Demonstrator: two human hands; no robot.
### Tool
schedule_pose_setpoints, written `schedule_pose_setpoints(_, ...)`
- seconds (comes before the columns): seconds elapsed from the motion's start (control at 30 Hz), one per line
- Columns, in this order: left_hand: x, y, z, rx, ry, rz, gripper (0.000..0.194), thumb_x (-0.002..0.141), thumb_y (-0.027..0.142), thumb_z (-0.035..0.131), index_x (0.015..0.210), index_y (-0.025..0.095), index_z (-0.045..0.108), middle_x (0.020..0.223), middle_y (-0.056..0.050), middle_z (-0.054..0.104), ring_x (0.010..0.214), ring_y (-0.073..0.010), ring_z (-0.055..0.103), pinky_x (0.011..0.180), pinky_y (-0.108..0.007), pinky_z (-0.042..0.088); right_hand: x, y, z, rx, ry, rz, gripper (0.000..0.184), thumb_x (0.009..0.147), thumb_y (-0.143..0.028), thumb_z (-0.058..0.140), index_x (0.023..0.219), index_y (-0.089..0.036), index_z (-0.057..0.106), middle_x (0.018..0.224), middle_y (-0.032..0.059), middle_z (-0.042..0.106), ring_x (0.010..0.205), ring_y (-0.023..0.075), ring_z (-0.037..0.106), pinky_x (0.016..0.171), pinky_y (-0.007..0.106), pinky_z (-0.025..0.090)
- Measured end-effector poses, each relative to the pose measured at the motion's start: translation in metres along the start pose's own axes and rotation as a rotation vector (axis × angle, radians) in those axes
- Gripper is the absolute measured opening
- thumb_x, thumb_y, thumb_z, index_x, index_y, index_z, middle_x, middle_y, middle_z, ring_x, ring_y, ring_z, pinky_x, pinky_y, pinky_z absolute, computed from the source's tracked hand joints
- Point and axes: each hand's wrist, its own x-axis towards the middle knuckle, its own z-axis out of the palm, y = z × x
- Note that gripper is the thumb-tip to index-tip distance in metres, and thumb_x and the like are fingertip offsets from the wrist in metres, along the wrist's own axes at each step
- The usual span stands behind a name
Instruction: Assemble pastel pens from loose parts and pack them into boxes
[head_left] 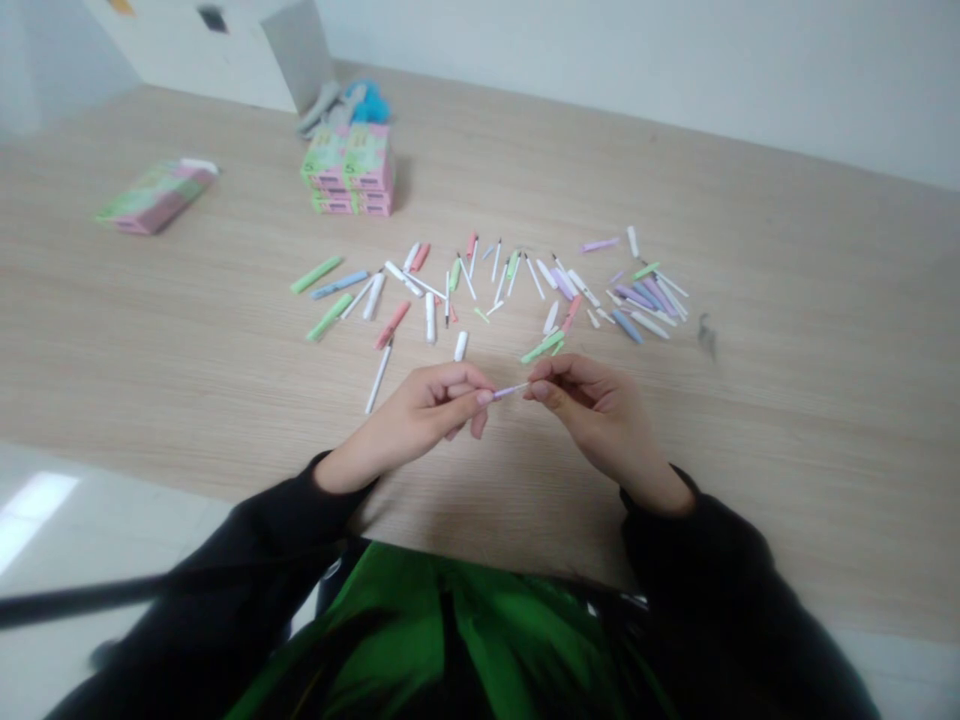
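Above the near part of the table, my left hand (442,405) pinches one end of a slim pen part (508,391), purple on the left and whitish on the right. Its right end is between the fingertips of my right hand (589,405), which is closed too. The fingers cover both ends, so its full length is hidden. Just beyond my hands lie a white pen cap (461,346) and a green pen piece (543,347). Left of them is a white refill (379,378) with a dark tip.
Loose pen barrels, caps and refills in several colours are strewn across the table (810,400), including a purple cluster (652,295) at right. Stacked pink-green boxes (349,170) stand behind, with another pink-green box (159,197) farther left. A white carton (225,55) is at the back left.
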Motion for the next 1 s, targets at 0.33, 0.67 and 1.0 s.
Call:
schedule_pose_setpoints(0.33, -0.0002, -0.0012, -0.0009, 0.011, -0.017, 0.003, 0.022, 0.097, 0.036, 0.060, 0.092, 0.014, 0.064, 0.062, 0.003, 0.060, 0.052, -0.0082, 0.043, 0.050, -0.021, 0.031, -0.0007, 0.0042, -0.0006, 0.022, -0.025, 0.001, 0.025, 0.084, -0.044, 0.078, 0.086, -0.021, 0.069, 0.081, 0.0008, 0.069, 0.079, 0.0161, 0.065, 0.080, 0.033, 0.052)
schedule_pose_setpoints(0.67, -0.0010, 0.0021, -0.0006, 0.041, -0.063, 0.038, 0.019, 0.097, 0.031, 0.059, 0.089, 0.015, 0.064, 0.062, 0.003, 0.063, 0.052, -0.0078, 0.045, 0.051, -0.021, 0.032, -0.0024, 0.0056, -0.0006, 0.018, -0.020, -0.012, 0.013, 0.086, -0.033, 0.074, 0.088, -0.022, 0.068, 0.083, 0.0012, 0.069, 0.081, 0.0163, 0.065, 0.080, 0.033, 0.052)
schedule_pose_setpoints(1.0, -0.0001, 0.0033, -0.0016, 0.038, -0.055, 0.020, 0.018, 0.097, 0.031, 0.059, 0.091, 0.015, 0.065, 0.061, 0.003, 0.062, 0.051, -0.0075, 0.042, 0.049, -0.020, 0.030, -0.0031, 0.0045, -0.0008, -0.003, -0.016, -0.029, 0.011, 0.088, -0.032, 0.072, 0.088, -0.022, 0.068, 0.083, 0.0006, 0.068, 0.081, 0.0161, 0.063, 0.080, 0.033, 0.050)
